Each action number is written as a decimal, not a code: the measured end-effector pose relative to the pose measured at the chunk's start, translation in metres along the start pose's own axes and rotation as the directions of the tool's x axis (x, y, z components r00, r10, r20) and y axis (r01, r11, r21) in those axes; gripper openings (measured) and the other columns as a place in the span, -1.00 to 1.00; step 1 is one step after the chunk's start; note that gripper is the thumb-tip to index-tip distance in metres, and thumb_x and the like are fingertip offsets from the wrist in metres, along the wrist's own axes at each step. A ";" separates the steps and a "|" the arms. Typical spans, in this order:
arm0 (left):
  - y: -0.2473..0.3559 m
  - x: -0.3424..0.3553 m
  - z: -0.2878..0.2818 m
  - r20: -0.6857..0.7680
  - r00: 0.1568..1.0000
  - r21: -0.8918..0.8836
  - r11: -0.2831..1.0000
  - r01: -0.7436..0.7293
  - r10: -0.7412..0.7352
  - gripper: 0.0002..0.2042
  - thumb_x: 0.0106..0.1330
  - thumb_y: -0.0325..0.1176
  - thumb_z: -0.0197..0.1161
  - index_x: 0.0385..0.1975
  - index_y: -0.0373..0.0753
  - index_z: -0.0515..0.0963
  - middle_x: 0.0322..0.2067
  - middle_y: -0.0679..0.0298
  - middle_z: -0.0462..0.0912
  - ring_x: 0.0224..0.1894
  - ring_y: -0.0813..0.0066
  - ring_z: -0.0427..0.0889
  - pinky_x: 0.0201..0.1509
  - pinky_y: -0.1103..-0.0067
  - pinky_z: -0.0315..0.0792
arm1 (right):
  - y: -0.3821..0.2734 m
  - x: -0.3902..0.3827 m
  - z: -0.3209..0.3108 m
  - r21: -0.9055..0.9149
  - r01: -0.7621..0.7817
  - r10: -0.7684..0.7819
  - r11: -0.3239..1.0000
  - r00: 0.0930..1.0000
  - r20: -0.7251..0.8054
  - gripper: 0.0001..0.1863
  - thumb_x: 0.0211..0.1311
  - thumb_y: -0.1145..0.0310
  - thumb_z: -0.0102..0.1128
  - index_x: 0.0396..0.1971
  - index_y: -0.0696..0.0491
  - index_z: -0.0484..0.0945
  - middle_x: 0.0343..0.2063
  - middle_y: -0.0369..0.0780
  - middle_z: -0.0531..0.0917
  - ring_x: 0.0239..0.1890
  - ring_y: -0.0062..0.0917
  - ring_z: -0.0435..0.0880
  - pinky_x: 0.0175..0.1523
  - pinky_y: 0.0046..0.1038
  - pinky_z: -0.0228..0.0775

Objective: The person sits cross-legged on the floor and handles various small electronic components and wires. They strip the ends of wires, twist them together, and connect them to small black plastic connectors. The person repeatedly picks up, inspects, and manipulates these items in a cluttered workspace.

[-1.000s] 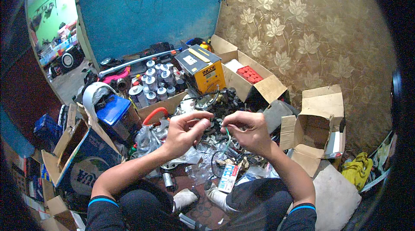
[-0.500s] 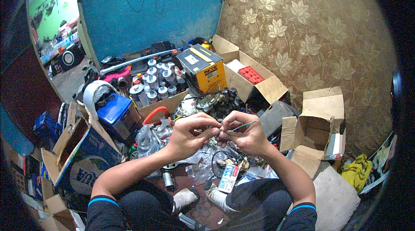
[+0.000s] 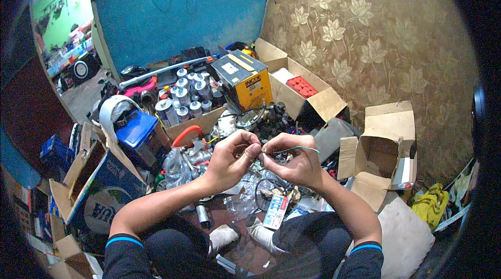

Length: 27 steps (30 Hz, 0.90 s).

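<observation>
Green wire (image 3: 305, 148) trails farther out past the right hand (image 3: 291, 160) than half a second ago, and both hands have drifted slightly left. The right thumb and fingers are clamped on the wire, its free end crossing over that hand's outer side. Against them, the left hand (image 3: 235, 155) pinches thumb to forefinger; what sits between is too small to tell. Just left of the left hand curves an orange tube (image 3: 186, 134). Below both hands lies clear plastic (image 3: 237, 207); beyond them stands a yellow-and-black box (image 3: 254, 91). Well right of the right hand, a cardboard box (image 3: 383, 155) gapes.
</observation>
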<state>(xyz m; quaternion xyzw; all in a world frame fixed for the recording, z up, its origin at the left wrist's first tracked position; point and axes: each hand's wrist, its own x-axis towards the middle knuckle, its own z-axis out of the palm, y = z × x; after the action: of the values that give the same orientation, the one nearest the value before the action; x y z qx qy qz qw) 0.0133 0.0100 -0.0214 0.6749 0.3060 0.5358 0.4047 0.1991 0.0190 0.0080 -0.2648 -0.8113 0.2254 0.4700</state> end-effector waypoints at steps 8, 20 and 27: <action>0.015 0.005 -0.009 0.124 0.986 0.207 0.969 -0.133 0.109 -0.86 0.31 -0.43 0.20 -0.24 -0.37 0.56 -0.36 0.25 0.63 -0.33 0.64 0.56 -0.26 0.66 0.44 | -0.013 -0.001 -0.002 0.314 -0.233 0.249 0.920 0.969 -0.010 -0.85 -0.03 0.52 0.37 -0.42 0.14 0.58 -0.50 -0.31 0.65 -0.48 -0.74 0.58 -0.35 -0.64 0.45; 0.018 0.003 -0.007 0.031 0.999 0.261 0.965 -0.036 0.029 -0.90 0.28 -0.45 0.20 -0.35 -0.36 0.54 -0.43 0.25 0.57 -0.39 0.59 0.54 -0.33 0.66 0.44 | -0.007 0.004 0.002 0.260 -0.273 0.316 0.926 0.938 -0.141 -0.86 0.02 0.46 0.34 -0.39 0.15 0.64 -0.49 -0.24 0.70 -0.43 -0.67 0.65 -0.30 -0.63 0.48; 0.018 0.003 -0.005 0.005 0.991 0.370 0.921 -0.124 0.132 -0.91 0.28 -0.46 0.20 -0.38 -0.36 0.53 -0.45 0.24 0.54 -0.40 0.56 0.55 -0.44 0.64 0.50 | -0.004 0.003 0.003 0.091 -0.196 0.207 0.976 0.970 -0.128 -0.83 0.11 0.43 0.25 -0.33 0.20 0.63 -0.38 -0.12 0.69 -0.39 -0.52 0.69 -0.23 -0.53 0.49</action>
<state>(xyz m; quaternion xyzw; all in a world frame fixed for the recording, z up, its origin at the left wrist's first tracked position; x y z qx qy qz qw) 0.0090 0.0053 -0.0035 0.7521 0.3605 0.5007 0.2316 0.1944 0.0172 0.0115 -0.3421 -0.7367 0.2848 0.5090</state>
